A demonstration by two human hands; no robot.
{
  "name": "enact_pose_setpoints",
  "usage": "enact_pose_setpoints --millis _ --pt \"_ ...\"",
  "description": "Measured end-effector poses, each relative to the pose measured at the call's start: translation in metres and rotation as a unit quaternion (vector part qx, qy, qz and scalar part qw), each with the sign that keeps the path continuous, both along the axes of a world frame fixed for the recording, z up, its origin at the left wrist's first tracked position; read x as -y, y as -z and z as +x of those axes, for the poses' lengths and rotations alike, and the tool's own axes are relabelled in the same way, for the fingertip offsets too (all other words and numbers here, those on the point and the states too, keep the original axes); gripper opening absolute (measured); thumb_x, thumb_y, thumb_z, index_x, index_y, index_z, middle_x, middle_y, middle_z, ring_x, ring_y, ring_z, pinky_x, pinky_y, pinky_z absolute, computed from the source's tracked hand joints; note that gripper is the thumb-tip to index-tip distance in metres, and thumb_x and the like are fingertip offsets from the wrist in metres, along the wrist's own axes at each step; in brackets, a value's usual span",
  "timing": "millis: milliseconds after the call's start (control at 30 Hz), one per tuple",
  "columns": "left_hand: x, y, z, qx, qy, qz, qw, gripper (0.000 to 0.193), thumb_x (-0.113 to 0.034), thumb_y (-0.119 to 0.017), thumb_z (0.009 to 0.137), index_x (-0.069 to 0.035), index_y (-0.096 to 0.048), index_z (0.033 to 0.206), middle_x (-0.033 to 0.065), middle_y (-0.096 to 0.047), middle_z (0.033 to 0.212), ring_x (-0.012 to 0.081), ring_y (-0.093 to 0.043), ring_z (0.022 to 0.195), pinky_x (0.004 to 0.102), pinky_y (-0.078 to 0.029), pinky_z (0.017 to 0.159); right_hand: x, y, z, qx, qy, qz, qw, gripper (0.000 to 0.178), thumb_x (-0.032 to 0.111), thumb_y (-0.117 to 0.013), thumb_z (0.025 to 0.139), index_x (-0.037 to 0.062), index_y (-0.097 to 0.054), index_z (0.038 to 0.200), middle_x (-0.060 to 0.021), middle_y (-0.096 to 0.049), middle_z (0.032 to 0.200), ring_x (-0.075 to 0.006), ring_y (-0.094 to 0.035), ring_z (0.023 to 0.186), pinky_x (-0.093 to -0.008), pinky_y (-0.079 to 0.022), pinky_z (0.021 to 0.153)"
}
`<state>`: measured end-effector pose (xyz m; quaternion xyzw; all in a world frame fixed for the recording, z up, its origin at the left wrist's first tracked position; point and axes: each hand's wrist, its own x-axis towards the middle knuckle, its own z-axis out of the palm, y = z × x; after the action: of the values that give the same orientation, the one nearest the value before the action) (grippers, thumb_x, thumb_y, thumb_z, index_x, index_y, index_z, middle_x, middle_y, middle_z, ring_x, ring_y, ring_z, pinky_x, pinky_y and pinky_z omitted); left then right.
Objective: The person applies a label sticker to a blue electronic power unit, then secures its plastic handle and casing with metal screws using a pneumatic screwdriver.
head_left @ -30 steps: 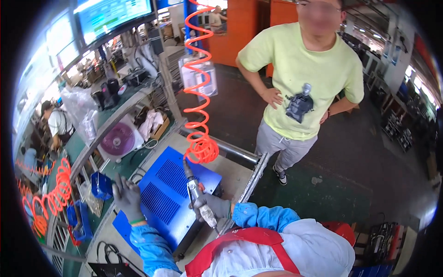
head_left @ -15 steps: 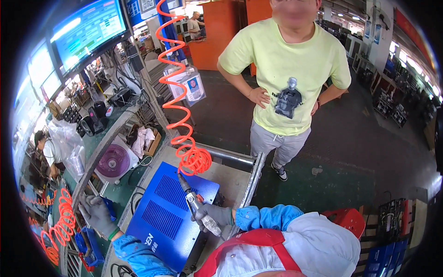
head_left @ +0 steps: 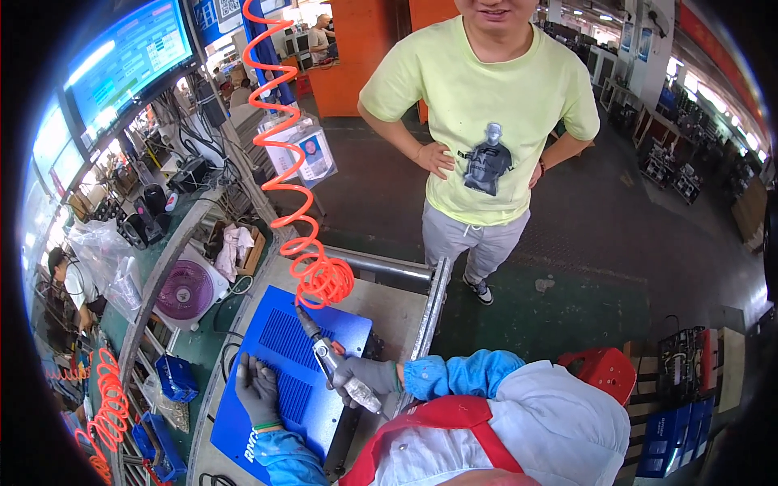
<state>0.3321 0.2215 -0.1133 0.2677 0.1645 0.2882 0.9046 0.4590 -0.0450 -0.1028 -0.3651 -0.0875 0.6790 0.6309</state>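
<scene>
My right hand (head_left: 366,381), in a grey glove, is closed round a pneumatic screwdriver (head_left: 326,354). Its hose end points up and away, and its near end angles down toward my apron. My left hand (head_left: 259,394), gloved too, is over the left part of a blue metal cover (head_left: 312,405) with rows of vent slots. The left fingers are apart and slightly bent; I see nothing in them, though part of the palm is hidden. An orange coiled air hose (head_left: 324,282) hangs from above and bunches up by the tool's far end.
Beyond the bench's metal rail (head_left: 428,312) stands a person in a yellow-green shirt (head_left: 494,113), hands on hips. Left of the cover are a purple fan (head_left: 185,290), blue parts bins (head_left: 176,377) and another coiled hose (head_left: 109,401). A red stool (head_left: 604,373) stands at right.
My left hand has come right, from beside the blue bins to over the blue cover. My right hand still grips the screwdriver. The whole view has shifted slightly.
</scene>
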Motion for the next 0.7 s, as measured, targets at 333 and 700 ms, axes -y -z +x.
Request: enact_pose_setpoints --millis 333,700 --pt "0.0025 0.0020 0.0009 0.008 0.007 0.026 1.000 0.038 -0.024 -0.050 0.101 -0.002 -0.051 0.132 0.0153 -0.066 0.113 0.0226 -0.066 0.091 0.0334 -0.057 0.076 0.0009 0.0043 0.0014 -0.022 -0.008 -0.001 1.000 0.028 0.024 -0.064 0.079 0.0023 -0.059 0.097 -0.0085 -0.061 0.071 -0.0214 -0.064 0.062 -0.0354 -0.056 0.056" --pt "-0.0026 0.0056 0.0029 0.022 0.025 0.032 0.999 0.038 -0.024 -0.050 0.101 -0.002 -0.051 0.132 0.0150 -0.065 0.115 0.0220 -0.065 0.093 0.0327 -0.057 0.078 -0.0014 0.0037 0.0036 -0.015 -0.012 0.000 1.000 0.026 0.024 -0.064 0.079 0.0041 -0.059 0.094 -0.0067 -0.062 0.073 -0.0196 -0.064 0.062 -0.0349 -0.057 0.058"
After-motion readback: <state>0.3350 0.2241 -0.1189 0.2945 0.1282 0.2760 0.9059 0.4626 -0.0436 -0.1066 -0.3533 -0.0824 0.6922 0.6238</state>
